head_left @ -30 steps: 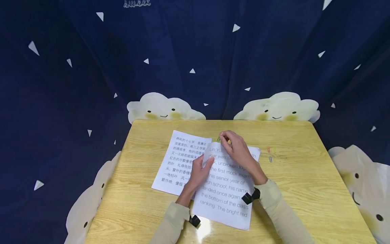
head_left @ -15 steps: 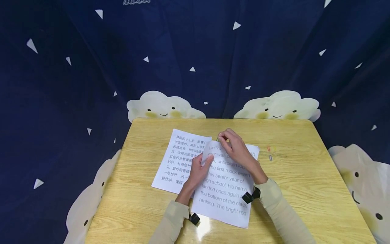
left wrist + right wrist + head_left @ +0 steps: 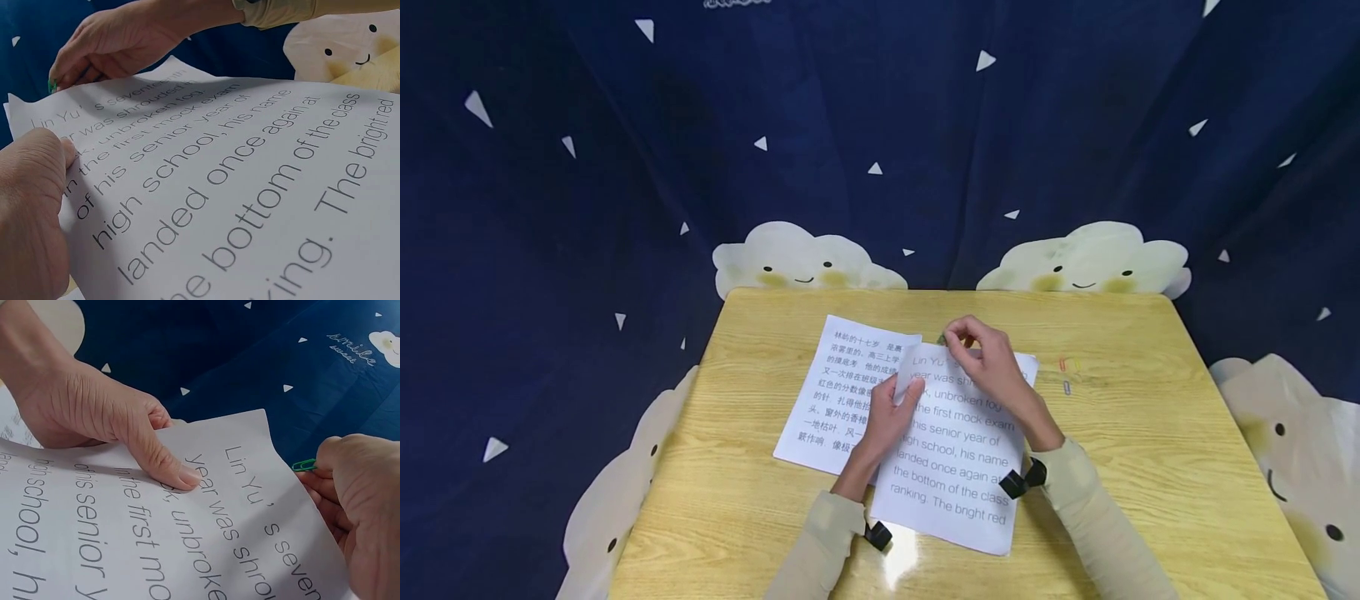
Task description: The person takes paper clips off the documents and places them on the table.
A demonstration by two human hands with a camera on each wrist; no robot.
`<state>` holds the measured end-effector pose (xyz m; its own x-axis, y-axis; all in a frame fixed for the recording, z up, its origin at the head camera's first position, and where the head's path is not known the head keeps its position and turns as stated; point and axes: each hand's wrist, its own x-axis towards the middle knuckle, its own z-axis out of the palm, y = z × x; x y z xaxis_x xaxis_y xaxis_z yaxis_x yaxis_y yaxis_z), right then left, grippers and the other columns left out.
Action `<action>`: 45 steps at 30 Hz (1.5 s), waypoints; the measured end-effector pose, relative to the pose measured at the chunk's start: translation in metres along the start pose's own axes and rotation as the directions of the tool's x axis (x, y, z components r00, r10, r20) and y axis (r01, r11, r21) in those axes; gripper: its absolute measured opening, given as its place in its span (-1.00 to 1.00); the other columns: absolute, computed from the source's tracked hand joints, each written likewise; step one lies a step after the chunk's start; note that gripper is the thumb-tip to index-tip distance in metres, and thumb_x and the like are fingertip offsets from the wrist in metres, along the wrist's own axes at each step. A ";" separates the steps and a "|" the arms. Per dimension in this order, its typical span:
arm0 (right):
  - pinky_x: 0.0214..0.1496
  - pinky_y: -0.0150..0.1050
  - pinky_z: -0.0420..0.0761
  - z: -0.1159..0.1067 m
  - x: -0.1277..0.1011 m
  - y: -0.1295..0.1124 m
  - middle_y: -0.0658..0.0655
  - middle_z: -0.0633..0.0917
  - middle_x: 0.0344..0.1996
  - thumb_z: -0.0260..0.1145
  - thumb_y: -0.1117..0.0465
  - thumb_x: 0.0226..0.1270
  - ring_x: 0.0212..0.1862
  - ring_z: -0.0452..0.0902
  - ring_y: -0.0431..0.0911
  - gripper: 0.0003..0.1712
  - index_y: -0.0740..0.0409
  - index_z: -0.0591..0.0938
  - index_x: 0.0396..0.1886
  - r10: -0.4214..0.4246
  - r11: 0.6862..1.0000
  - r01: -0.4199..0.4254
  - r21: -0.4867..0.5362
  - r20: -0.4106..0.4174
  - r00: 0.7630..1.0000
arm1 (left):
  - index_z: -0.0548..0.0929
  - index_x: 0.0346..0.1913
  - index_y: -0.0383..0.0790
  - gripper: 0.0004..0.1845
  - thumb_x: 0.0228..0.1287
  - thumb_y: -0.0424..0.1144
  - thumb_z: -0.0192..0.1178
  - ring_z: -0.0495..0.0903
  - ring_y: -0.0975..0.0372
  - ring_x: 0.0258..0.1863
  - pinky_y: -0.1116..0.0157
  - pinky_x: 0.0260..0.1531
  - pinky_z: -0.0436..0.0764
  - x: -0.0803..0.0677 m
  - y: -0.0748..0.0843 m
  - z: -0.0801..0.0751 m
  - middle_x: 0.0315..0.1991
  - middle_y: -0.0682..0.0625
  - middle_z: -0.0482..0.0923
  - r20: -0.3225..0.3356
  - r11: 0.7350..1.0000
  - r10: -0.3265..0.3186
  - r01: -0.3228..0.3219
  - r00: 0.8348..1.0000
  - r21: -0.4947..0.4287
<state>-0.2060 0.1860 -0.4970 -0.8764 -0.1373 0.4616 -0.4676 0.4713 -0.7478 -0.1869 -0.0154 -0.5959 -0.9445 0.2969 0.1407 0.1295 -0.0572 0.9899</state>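
Observation:
My left hand (image 3: 891,421) grips the left edge of a sheet of paper printed in English (image 3: 955,467), thumb on top and fingers behind it. At the top edge of that sheet, my right hand (image 3: 992,362) pinches a green paper clip (image 3: 305,465) between thumb and forefinger. In the right wrist view the clip sticks out from the fingertips, close beside the paper's top edge. A second sheet, printed in Chinese (image 3: 820,417), lies on the table to the left, partly covered by the left hand and the English sheet.
Right of the papers, small red (image 3: 1062,365), yellow (image 3: 1078,365) and blue (image 3: 1067,388) paper clips lie on the wooden table (image 3: 1150,467). A dark blue curtain (image 3: 820,108) with cloud shapes surrounds the table's back and sides.
The right hand, with the green paper clip, has shifted slightly to the right along the top edge. The left hand keeps its grip on the sheet.

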 end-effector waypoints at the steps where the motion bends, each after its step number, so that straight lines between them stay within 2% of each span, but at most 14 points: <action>1: -0.32 -0.47 0.55 0.000 0.000 0.000 0.01 0.74 -0.28 0.33 0.31 0.52 -0.26 0.55 -0.14 -0.95 0.12 0.71 -0.16 -0.003 1.000 0.003 0.006 -0.006 1.000 | 0.67 0.21 -0.06 -0.60 0.58 0.10 0.15 0.75 0.04 -0.58 0.07 -0.63 0.74 0.000 0.000 0.000 -0.36 -0.09 0.76 -0.003 1.000 -0.004 0.004 1.000 -0.002; 10: -0.29 -0.58 0.56 -0.006 -0.002 0.003 0.08 0.79 -0.32 0.40 0.45 0.37 -0.28 0.59 -0.15 -0.88 0.17 0.76 -0.24 -0.041 0.998 0.046 0.047 -0.092 0.995 | 0.68 0.20 -0.11 -0.58 0.55 0.10 0.18 0.73 0.06 -0.59 0.09 -0.64 0.74 0.000 -0.001 -0.001 -0.37 -0.11 0.74 -0.041 1.000 -0.025 0.025 0.999 -0.004; 14: -0.30 -0.57 0.54 -0.012 -0.003 0.002 0.19 0.78 -0.37 0.39 0.57 0.28 -0.33 0.57 -0.13 -0.85 0.29 0.75 -0.29 -0.062 0.997 0.068 0.042 -0.125 0.990 | 0.66 0.22 -0.11 -0.55 0.54 0.14 0.18 0.74 0.05 -0.58 0.08 -0.63 0.74 -0.001 -0.002 -0.002 -0.35 -0.12 0.75 -0.049 0.999 -0.043 0.043 0.998 -0.006; 18: -0.31 -0.56 0.55 -0.020 -0.006 -0.010 0.30 0.77 -0.39 0.37 0.63 0.21 -0.36 0.56 -0.15 -0.87 0.42 0.72 -0.32 -0.065 0.996 0.072 0.051 -0.130 0.989 | 0.66 0.22 -0.11 -0.53 0.54 0.16 0.17 0.73 0.05 -0.58 0.09 -0.62 0.74 -0.002 -0.003 -0.004 -0.35 -0.12 0.75 -0.056 0.999 -0.055 0.055 0.997 -0.002; 22: -0.33 -0.60 0.54 -0.030 -0.010 -0.023 0.36 0.76 -0.38 0.35 0.64 0.23 -0.36 0.55 -0.16 -0.90 0.47 0.70 -0.32 -0.053 0.995 0.064 0.072 -0.136 0.989 | 0.66 0.22 -0.08 -0.53 0.54 0.17 0.15 0.74 0.04 -0.58 0.10 -0.63 0.73 -0.002 -0.003 -0.005 -0.35 -0.11 0.75 -0.058 0.999 -0.053 0.053 0.997 0.007; 25: -0.30 -0.57 0.53 -0.035 -0.014 -0.024 0.38 0.74 -0.38 0.32 0.64 0.25 -0.36 0.54 -0.16 -0.91 0.49 0.68 -0.30 -0.053 0.995 0.066 0.073 -0.164 0.985 | 0.66 0.22 -0.06 -0.54 0.55 0.18 0.14 0.74 0.03 -0.57 0.10 -0.63 0.73 -0.002 -0.004 -0.005 -0.35 -0.10 0.75 -0.057 0.999 -0.048 0.049 0.997 0.012; 35: -0.29 -0.51 0.48 -0.050 -0.023 -0.015 0.33 0.67 -0.42 0.26 0.67 0.28 -0.36 0.50 -0.17 -0.90 0.53 0.63 -0.27 -0.035 0.998 0.046 0.042 -0.229 0.973 | 0.67 0.21 0.00 -0.56 0.54 0.19 0.15 0.74 0.00 -0.56 0.10 -0.62 0.74 -0.002 -0.007 -0.008 -0.36 -0.08 0.76 -0.072 0.999 -0.044 0.045 0.996 0.009; 45: -0.28 -0.53 0.46 -0.066 -0.035 -0.002 0.31 0.64 -0.40 0.21 0.66 0.35 -0.34 0.47 -0.22 -0.90 0.56 0.61 -0.19 -0.002 1.000 0.001 -0.003 -0.268 0.964 | 0.62 0.31 -0.09 -0.53 0.57 0.12 0.15 0.73 0.07 -0.59 0.13 -0.64 0.72 -0.002 -0.006 -0.009 -0.35 -0.11 0.75 -0.076 0.999 -0.041 0.041 0.996 -0.001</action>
<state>-0.1667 0.2480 -0.4804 -0.8128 0.0999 0.5739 -0.4685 0.4734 -0.7460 -0.1883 -0.0246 -0.6023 -0.9691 0.2261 0.0988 0.0906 -0.0465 0.9948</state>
